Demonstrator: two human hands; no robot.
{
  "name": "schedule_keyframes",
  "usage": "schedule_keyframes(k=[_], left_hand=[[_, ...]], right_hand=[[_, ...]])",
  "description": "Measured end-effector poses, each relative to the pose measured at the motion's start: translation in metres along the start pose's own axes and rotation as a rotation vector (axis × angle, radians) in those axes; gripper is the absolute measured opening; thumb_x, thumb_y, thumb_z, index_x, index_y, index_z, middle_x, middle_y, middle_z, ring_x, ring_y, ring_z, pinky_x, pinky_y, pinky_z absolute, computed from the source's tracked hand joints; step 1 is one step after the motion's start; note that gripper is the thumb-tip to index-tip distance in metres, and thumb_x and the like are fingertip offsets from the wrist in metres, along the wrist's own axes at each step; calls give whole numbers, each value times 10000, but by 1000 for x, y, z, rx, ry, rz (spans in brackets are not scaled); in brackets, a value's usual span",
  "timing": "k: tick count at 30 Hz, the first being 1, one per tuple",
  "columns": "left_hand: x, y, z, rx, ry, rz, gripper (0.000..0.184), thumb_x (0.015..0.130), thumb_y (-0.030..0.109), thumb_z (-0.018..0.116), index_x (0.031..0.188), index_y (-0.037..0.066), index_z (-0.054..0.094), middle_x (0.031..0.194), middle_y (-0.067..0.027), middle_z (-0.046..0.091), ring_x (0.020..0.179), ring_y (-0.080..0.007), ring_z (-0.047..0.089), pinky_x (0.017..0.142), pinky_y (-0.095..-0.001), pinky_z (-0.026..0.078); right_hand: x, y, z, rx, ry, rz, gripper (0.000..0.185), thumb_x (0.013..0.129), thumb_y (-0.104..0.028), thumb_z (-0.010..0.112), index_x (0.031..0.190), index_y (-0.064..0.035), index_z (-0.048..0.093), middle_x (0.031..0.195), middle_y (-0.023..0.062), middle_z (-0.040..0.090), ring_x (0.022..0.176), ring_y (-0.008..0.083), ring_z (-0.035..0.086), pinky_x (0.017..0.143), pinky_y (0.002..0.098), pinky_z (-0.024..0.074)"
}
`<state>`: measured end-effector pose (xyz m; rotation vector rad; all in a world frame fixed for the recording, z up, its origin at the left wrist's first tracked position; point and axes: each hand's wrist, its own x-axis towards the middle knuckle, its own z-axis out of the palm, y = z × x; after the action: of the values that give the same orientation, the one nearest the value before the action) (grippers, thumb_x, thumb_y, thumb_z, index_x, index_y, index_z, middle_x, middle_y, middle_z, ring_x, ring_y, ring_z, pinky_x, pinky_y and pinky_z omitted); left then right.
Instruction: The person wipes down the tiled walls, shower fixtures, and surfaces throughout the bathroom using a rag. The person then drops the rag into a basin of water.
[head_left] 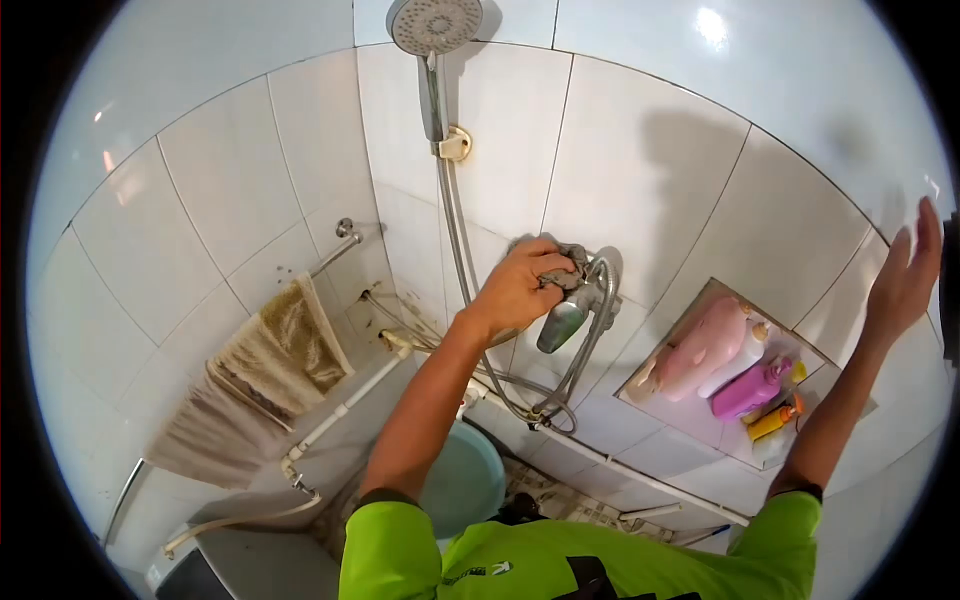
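Observation:
My left hand [525, 283] is closed round a crumpled grey cloth [565, 268], which it presses against the top of the shower mixer tap [568, 318] on the tiled wall. The metal hose [600, 335] loops down from the tap's right side. My right hand [905, 280] is raised at the far right, fingers stretched out and holding nothing, near the wall above the recessed shelf [640, 385]. Up on the wall, the shower head [436, 25] sits in its holder [455, 144].
Pink, white, purple and orange bottles [752, 388] stand in the wall recess. Brown towels [285, 350] hang on a rail at the left. A teal basin [465, 475] is on the floor, near white pipes [650, 475] along the wall. A grey appliance [265, 570] stands at lower left.

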<state>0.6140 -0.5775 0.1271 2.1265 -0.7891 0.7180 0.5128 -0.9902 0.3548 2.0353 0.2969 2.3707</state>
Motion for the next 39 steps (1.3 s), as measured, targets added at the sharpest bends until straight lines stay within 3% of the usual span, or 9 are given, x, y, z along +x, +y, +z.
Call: schedule_keyframes(k=[7,10,14,17,22,29,34,37,39], left_hand=[[-17,-56,-4,-193,99,-55,385,745,12,659,1120,79,716,1143,-123,636,1129,-325,588,986,-394,491],[-12,-38,-17,-440,236,-318,363,751,-37,627,1105,10,687,1138,-138,635,1127,-309,591,965,-347,498],[20,6,-12,-284,71,62,409,752,-30,615,1152,37,670,1180,-135,622,1152,-300,566,959,-358,490],[3,13,1,-315,76,-48,366,732,-24,615,1087,18,690,1114,-130,629,1107,-335,560,974,-400,469],[-93,-55,68,-325,246,-79,495,760,-73,588,1244,18,634,1362,-190,545,1255,-374,500,1082,-395,414],[-136,-55,86,-388,502,-391,453,833,-32,612,1286,-12,593,1250,-211,582,1145,-348,573,981,-377,471],[-87,-21,76,-354,560,-202,481,842,-14,665,1313,8,568,1301,-210,536,1172,-362,552,997,-396,460],[-106,-41,106,-219,543,-160,477,826,-23,678,1291,19,584,1357,-211,494,1216,-397,513,1013,-421,452],[-137,-59,123,11,468,-262,492,813,-45,668,1293,26,585,1396,-214,463,1247,-424,472,1018,-436,448]], right_hand=[[34,49,76,-425,-25,-279,466,990,-220,549,1440,-103,522,1500,99,497,1363,293,476,1154,415,343],[31,35,76,-451,-29,-323,469,1008,-271,503,1448,-109,513,1501,89,502,1391,294,439,1177,433,302],[30,34,73,-412,-10,-350,469,1016,-299,479,1446,-116,519,1489,89,519,1399,301,425,1176,453,293],[32,37,76,-383,-3,-342,462,1017,-306,480,1440,-125,530,1484,93,525,1403,304,418,1176,454,290],[36,64,76,-523,-80,-364,441,1011,-267,488,1429,-139,543,1469,45,543,1390,270,445,1173,417,311],[36,72,83,-465,-25,-383,468,1019,-362,451,1433,-168,551,1452,68,555,1358,265,483,1158,434,335],[27,71,93,-495,59,-391,468,1037,-378,429,1462,-207,523,1495,47,517,1384,244,459,1165,425,328],[18,84,109,-924,-224,-124,519,1039,-409,396,1295,8,566,1363,212,537,1232,426,503,1028,583,405],[35,27,77,-285,69,-439,610,1067,-470,295,1296,31,555,1344,246,530,1233,438,498,1022,581,413]])
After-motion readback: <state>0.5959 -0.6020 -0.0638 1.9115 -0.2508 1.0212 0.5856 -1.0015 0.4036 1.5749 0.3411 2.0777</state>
